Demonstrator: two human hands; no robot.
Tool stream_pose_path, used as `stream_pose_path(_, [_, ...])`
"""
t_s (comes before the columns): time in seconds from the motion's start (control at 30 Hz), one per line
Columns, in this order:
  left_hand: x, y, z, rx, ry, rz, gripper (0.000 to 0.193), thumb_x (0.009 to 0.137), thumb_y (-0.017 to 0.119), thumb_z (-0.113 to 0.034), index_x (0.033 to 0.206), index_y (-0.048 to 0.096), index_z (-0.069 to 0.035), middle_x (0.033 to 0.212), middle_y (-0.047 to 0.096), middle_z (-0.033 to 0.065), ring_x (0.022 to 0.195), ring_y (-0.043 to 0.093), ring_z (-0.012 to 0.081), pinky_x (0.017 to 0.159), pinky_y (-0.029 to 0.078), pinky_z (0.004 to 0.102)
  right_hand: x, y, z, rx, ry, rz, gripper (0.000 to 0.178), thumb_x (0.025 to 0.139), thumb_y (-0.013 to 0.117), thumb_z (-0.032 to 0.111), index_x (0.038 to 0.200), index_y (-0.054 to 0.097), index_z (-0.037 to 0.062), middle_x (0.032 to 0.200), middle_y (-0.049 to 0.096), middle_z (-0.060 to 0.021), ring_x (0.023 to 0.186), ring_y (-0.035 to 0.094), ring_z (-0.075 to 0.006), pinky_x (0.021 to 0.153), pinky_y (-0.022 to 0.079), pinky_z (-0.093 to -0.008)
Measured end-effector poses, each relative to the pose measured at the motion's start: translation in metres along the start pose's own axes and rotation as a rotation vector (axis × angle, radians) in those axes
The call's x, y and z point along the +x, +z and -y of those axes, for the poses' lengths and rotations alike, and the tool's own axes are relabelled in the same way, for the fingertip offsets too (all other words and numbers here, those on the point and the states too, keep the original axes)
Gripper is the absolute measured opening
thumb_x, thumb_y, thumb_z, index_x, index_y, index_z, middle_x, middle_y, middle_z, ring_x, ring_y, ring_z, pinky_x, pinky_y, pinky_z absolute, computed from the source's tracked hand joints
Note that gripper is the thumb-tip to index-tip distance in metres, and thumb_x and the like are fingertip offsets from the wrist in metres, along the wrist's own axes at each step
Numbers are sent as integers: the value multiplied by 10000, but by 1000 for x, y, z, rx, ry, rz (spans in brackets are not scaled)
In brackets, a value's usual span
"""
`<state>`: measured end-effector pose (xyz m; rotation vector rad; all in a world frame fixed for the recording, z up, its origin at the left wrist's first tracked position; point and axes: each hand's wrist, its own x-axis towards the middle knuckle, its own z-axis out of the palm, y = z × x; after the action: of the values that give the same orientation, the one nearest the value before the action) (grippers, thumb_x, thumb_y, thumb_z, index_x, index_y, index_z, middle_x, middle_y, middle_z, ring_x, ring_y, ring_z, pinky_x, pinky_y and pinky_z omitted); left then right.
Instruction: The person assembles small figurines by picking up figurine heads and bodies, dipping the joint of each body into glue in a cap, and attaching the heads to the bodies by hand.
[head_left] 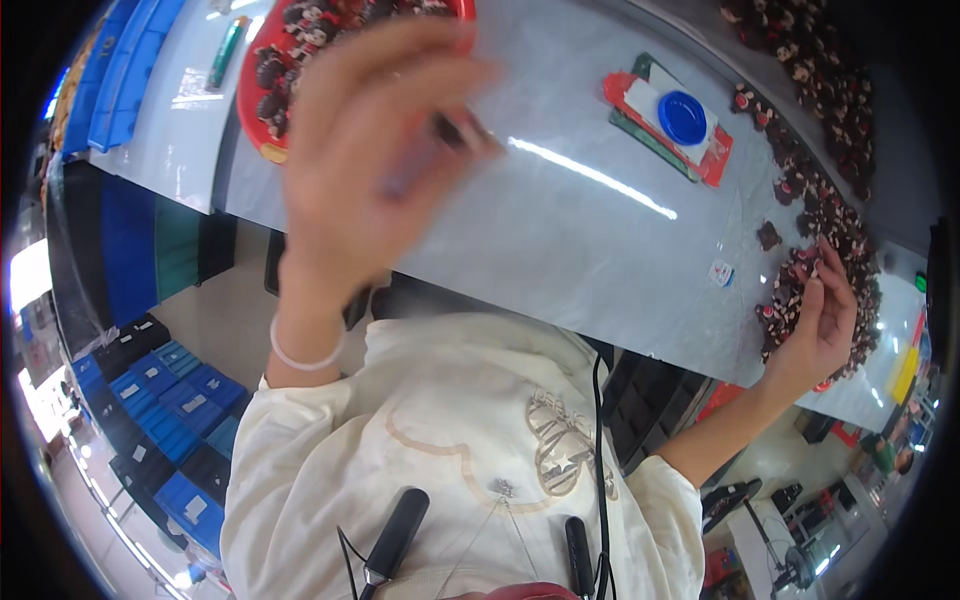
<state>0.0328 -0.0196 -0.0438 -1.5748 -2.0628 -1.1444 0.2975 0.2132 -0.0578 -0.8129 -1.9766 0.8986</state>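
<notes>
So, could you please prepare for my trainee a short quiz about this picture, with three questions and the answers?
1. Multiple choice. Which hand touches the pile of small brown figures on the table?
A) left
B) right
C) both

2. True or false. The blue round dish rests on the pile of brown figures.

3. Short answer. In this view, which container is partly covered by the blurred left hand?

Key
1: B, the right hand.
2: False. The dish lies on a stack of flat red, white and green pieces.
3: The red tub, which holds similar small figures.
</notes>
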Motion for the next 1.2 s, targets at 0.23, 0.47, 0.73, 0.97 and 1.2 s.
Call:
stream_pose_path(0.23, [30,-23,29,279,-157,251,283,783,623,-214,1033,605,-84,1037,572,105,919,558,294,793,447,366,-4,-6,1,85,29,-28,145,832,518,-41,975,536,-46,1132,542,-198,979,543,-189,853,436,-285])
stream_pose_path(0.47, [102,-10,70,306,-77,341,272,841,569,-226,1036,599,-39,931,638,122,876,603,262,787,459,323,-11,-25,1,107,77,-55,164,837,509,-22,1000,530,-38,1131,543,-195,997,535,-197,833,444,-287])
stream_pose_path(0.73, [170,49,152,654,-187,490,203,769,504,-163,865,631,-38,892,621,202,823,602,341,741,470,388,-8,-31,0,290,167,-48,186,858,474,38,1020,537,-29,1179,514,-205,1062,507,-225,844,437,-304])
stream_pose_path(0.97, [152,13,100,385,-137,408,166,767,564,-139,887,646,-59,777,634,168,676,606,296,660,476,379,-10,-42,-9,247,106,-77,196,791,523,-31,983,559,-32,1121,534,-167,1015,521,-220,813,446,-290])
stream_pose_path(1.2, [74,-4,28,-597,-305,466,221,793,622,-91,998,599,-12,963,627,97,839,608,175,728,491,290,-5,-23,-1,286,156,-57,273,796,585,9,1054,542,-68,1084,560,-177,959,566,-242,834,475,-329])
